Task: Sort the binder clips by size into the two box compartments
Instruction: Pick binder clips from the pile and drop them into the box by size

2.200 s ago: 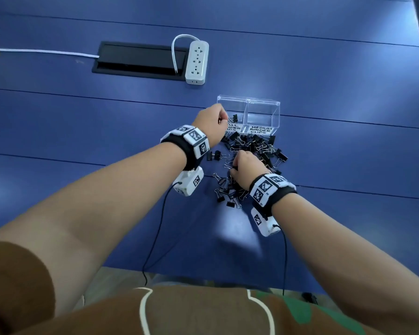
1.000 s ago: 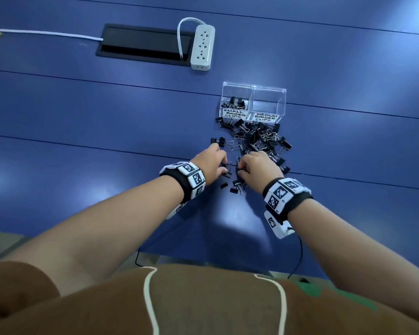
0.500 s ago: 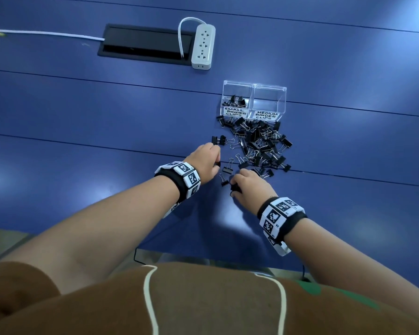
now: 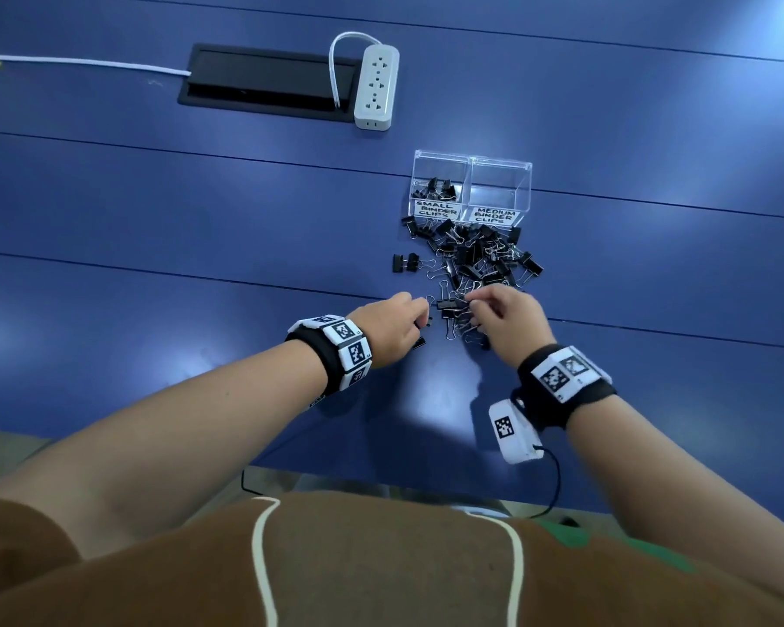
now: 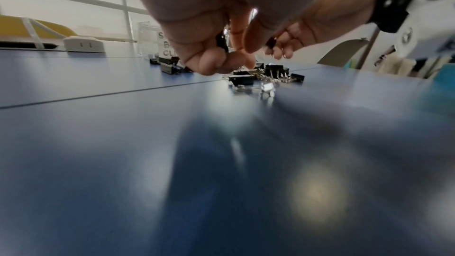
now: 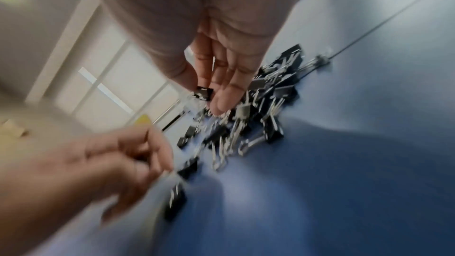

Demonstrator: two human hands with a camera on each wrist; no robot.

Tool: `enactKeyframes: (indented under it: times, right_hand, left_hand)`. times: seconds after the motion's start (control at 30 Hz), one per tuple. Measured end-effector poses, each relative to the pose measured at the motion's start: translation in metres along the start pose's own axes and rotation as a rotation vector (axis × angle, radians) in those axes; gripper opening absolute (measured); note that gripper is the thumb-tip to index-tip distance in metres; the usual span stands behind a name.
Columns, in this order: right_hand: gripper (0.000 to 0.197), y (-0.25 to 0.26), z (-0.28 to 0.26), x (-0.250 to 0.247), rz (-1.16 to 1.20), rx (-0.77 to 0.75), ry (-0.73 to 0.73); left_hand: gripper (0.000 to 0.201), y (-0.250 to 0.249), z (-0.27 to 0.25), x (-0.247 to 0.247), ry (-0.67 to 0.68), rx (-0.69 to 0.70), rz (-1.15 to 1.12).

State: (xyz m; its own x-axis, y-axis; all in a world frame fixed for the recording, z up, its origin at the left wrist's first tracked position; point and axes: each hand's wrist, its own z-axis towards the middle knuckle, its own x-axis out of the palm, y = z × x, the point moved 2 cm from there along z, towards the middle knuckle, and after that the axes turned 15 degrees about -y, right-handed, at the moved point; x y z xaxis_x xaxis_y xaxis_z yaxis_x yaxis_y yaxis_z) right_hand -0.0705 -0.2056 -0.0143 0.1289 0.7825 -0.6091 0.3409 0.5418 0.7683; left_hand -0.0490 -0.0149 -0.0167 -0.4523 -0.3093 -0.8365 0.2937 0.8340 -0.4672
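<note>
Both hands at near edge of binder clip pile (image 4: 469, 260) on blue worktop (image 4: 200, 228). Left hand (image 4: 392, 325) with fingers (image 5: 209, 61) curled, pinching small black clip (image 5: 221, 43). Right hand (image 4: 510, 321) with fingers (image 6: 222, 92) bent, pinching another black clip (image 6: 204, 92) just above pile. Clear two-compartment box (image 4: 471, 167) just beyond pile: few clips in left compartment marked SMALL. Power strip (image 4: 376, 86) farther back.
</note>
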Motion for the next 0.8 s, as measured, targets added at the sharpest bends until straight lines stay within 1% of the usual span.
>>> enactKeyframes:
  times: [0.1,0.17,0.23,0.3,0.33,0.37,0.43,0.47,0.5,0.57,0.63,0.7,0.8]
  right_hand:
    - [0.03,-0.008,0.013,-0.019,0.228,0.197,-0.052]
    - [0.035,-0.009,0.017,-0.03,0.386,0.33,-0.058]
    - [0.034,-0.012,0.019,-0.038,0.507,0.461,-0.051]
    - [0.029,-0.016,0.018,-0.042,0.496,0.543,-0.044]
    - [0.027,-0.019,0.017,-0.043,0.415,0.523,-0.041]
    - [0.024,-0.022,0.015,-0.043,0.278,0.446,-0.032]
    - [0.016,-0.025,0.008,-0.041,-0.054,0.197,0.0]
    - [0.012,-0.025,0.004,-0.037,-0.175,0.086,0.029]
    - [0.01,-0.025,-0.002,-0.032,-0.267,0.01,0.076]
    - [0.019,-0.027,-0.011,-0.02,-0.424,-0.099,0.194]
    - [0.025,-0.029,-0.016,-0.012,-0.5,-0.148,0.239]
    - [0.025,-0.029,-0.018,-0.01,-0.474,-0.147,0.217]
    - [0.024,-0.026,-0.023,-0.009,-0.444,-0.16,0.2]
  left_hand:
    - [0.024,0.0,-0.003,0.007,0.027,0.071,0.028]
    - [0.028,0.001,-0.002,0.01,0.055,0.088,0.042]
    - [0.025,0.002,0.001,0.012,0.072,0.093,0.038]
    - [0.021,0.002,0.003,0.013,0.075,0.102,0.047]
    - [0.02,0.001,0.004,0.014,0.073,0.107,0.057]
    - [0.019,0.001,0.005,0.014,0.071,0.11,0.069]
    - [0.019,-0.001,0.006,0.015,0.061,0.12,0.081]
    - [0.018,-0.002,0.007,0.015,0.053,0.124,0.078]
    - [0.018,-0.004,0.009,0.014,0.041,0.123,0.067]
    - [0.016,-0.007,0.013,0.011,0.007,0.112,0.021]
    - [0.014,-0.01,0.019,0.005,-0.03,0.098,-0.061]
    - [0.009,-0.015,0.028,-0.005,-0.089,0.065,-0.154]
    - [0.008,-0.02,0.049,-0.026,-0.216,-0.033,-0.275]
